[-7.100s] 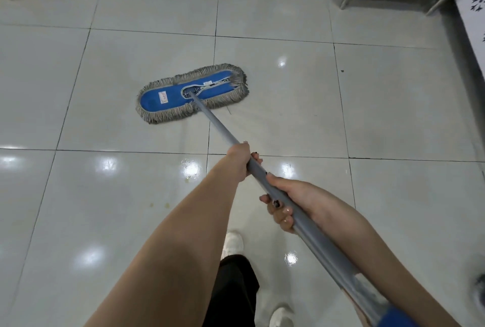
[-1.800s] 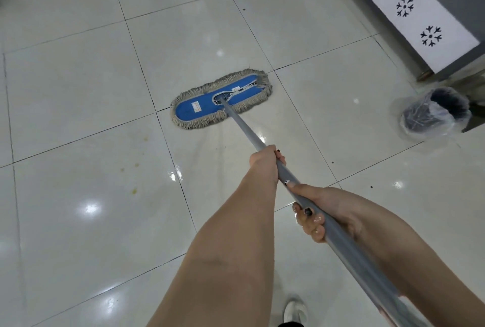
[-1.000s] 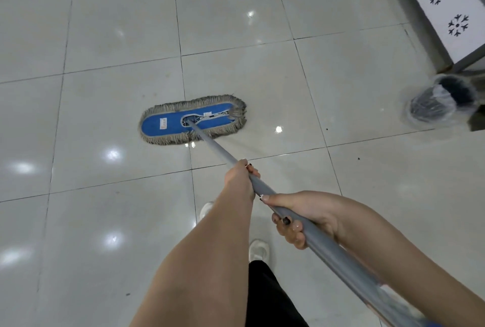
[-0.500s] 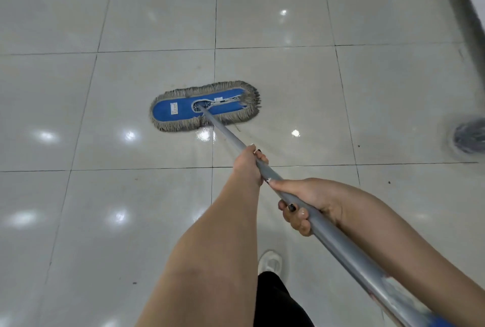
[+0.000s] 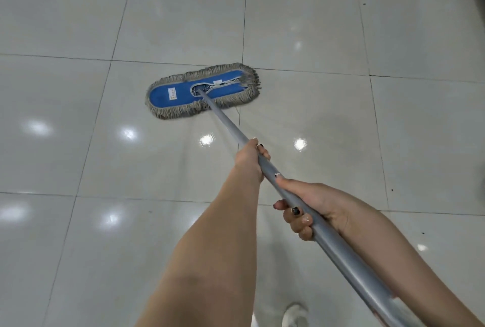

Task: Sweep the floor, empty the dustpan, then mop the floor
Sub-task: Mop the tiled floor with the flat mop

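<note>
**Mopping the shiny tiles**

Shiny grey floor tiles (image 5: pixel 315 24) are lying all around, and my white shoe (image 5: pixel 295 315) is peeking in below. My left arm (image 5: pixel 210 248) is hiding some floor. The blue mop head (image 5: pixel 173 94) is lying flat ahead of me, with its long side running left to right. The pole (image 5: pixel 227 122) is slanting back to me. My left hand (image 5: pixel 249 160) is gripping it in front, and my right hand (image 5: pixel 312 206) is gripping it nearer me.

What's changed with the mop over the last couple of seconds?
The mop head has slid forward and left across the floor. Its far fringe now reaches a cross grout line. The lined bin seen earlier at the right has left the view. Unchanged: the left hand and right hand grip the handle, left ahead, with the head flat on the tiles.
</note>
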A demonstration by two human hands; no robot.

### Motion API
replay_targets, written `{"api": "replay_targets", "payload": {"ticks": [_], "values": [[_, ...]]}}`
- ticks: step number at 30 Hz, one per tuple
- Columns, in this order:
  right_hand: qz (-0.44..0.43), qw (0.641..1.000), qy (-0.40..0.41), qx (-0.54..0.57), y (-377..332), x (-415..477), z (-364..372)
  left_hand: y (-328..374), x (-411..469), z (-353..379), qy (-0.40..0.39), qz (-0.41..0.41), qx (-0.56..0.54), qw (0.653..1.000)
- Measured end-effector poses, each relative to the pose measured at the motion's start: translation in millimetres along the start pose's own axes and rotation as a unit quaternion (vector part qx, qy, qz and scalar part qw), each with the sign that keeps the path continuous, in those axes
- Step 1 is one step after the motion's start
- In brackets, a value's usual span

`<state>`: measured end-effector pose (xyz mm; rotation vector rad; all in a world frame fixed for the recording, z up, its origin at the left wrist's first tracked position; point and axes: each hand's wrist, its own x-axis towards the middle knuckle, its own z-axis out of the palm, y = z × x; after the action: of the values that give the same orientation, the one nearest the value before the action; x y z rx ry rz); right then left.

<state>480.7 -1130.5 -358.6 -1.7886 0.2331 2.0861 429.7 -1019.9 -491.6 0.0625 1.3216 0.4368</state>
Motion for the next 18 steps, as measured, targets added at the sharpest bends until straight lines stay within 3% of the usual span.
{"api": "replay_targets", "payload": {"ticks": [10, 18], "values": [[-0.025, 0.998, -0.010, 0.050, -127, 56, 66, 141, 72, 17, -0.001, 0.025, 0.012, 1.000], [-0.039, 0.989, -0.045, 0.135, -115, 57, 79, 147, 67, 6, -0.005, 0.033, 0.069, 0.997]]}}
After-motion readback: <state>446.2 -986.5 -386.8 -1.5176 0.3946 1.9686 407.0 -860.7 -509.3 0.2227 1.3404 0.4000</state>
